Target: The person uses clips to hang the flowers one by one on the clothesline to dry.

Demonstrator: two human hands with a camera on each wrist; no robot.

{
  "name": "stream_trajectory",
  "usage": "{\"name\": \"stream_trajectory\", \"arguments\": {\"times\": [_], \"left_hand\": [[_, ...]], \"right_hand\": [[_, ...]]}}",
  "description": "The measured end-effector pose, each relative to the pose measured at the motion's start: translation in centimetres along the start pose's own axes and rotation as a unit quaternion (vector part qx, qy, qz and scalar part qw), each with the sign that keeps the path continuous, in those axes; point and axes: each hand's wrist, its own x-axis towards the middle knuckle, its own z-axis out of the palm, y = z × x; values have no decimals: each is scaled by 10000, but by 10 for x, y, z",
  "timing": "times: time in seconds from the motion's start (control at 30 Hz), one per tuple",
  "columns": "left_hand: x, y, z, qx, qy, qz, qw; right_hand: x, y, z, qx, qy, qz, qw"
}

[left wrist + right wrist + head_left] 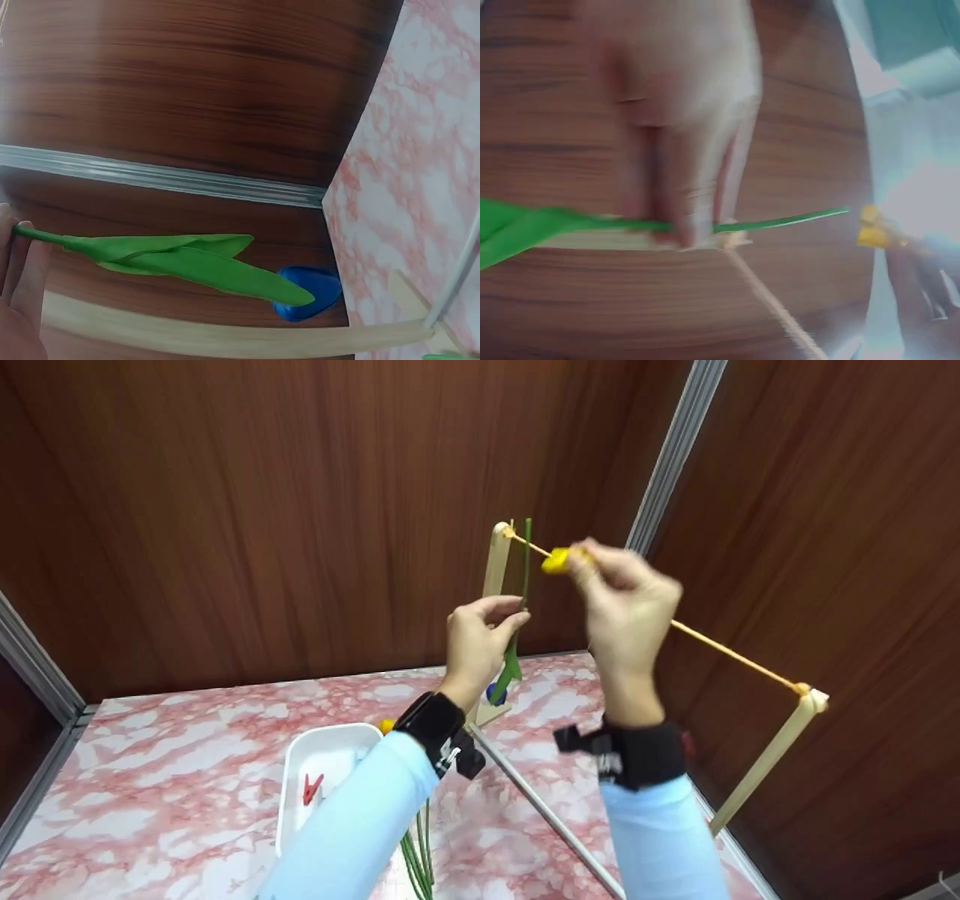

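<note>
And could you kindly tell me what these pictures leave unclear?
Head view: the right part of the white tray, behind the left sleeve.
Head view: the ends of the loose green stems, cut off by the bottom edge.
Head view: part of the yellow piece, covered by the blurred right hand.
Left wrist view: most of the left hand, beyond the left edge.

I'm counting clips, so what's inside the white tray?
A red clip shows in the white tray, plus something pale blue, too indistinct to name. The left sleeve hides the tray's near right part.
</note>
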Motion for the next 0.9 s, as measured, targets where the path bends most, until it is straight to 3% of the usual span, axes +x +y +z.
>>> {"name": "stream_trajectory", "arguments": {"times": [0.13, 0.27, 0.47, 0.63, 0.9], "left_hand": [[8, 1, 5, 192, -81, -160, 9997], [16, -1, 8, 247, -45, -440, 9987], [24, -7, 11, 321, -31, -674, 9972], [28, -12, 12, 443, -15, -821, 9956], [28, -18, 18, 483, -9, -910, 9947]], "right_hand": [[28, -6, 6, 244, 313, 736, 9965], [47, -5, 16, 186, 302, 1299, 9909], [62, 5, 31, -481, 18, 1911, 9804], [68, 18, 38, -1310, -238, 2006, 9706], [71, 28, 44, -1954, -627, 2084, 9563]]}}
